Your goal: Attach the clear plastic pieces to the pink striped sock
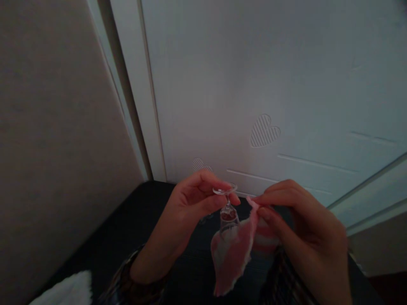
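Note:
A small clear stemmed glass hangs upside down, its round foot at the top. My left hand is closed on it, thumb and fingers pinching near the foot and stem. A pink and white cloth droops below and to the right of the glass, and the glass's lower end rests against or inside its folds. The top edge of that cloth is pinched between the thumb and fingers of my right hand. Whether the cloth reaches into the bowl cannot be made out.
Below the hands lies a dark tabletop. A white cloth sits at the lower left. Behind stands a pale panel with embossed hearts, and a beige wall rises on the left. Another clear glass object shows faintly behind my left hand.

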`<state>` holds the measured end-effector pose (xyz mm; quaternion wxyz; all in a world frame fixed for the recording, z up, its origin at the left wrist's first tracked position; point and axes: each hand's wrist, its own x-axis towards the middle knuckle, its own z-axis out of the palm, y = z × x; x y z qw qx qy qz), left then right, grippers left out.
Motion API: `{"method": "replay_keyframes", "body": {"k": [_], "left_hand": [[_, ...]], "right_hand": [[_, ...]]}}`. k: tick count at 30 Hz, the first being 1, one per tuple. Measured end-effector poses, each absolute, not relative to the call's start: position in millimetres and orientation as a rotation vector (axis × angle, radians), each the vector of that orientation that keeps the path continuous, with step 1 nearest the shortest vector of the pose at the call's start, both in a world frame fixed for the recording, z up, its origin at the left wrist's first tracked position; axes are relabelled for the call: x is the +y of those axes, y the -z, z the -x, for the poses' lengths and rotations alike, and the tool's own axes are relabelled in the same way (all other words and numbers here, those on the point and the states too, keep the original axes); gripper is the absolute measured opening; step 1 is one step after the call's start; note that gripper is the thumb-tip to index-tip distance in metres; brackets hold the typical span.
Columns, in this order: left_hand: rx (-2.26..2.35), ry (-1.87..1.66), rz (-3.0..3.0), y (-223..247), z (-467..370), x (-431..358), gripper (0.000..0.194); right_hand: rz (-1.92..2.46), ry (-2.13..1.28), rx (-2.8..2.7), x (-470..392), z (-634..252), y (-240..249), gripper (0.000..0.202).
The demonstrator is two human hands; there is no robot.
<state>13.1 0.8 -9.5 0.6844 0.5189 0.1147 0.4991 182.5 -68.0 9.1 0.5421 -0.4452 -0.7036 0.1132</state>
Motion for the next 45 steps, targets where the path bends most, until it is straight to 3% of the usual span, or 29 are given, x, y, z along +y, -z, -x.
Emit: {"method": "replay_keyframes", "body": {"k": [11,19,34,45], "left_hand": [[0.307,-1.203,-1.158,17.8,-15.6,6.2,0.01],[0.328,-1.209,-1.36,11.8,-14.1,-1.2,0.027],[0.205,-1.284,-1.201,9.8,-17.4,-4.9,0.009],[0.169,-1.224,-1.31,13.6,-16.7,0.5,0.011]], "right_hand": [[1.078,-0.318,-1.749,-66.2,-186.6,-8.7,0.014],[1.08,-0.299,-1.715,-68.0,-184.2,-8.6,0.016],[1.067,-0.266,-1.666,-67.4,-183.0,-7.1,0.016],[1.101,-0.251,-1.594,-66.6,-180.1,-3.3,0.013]]}}
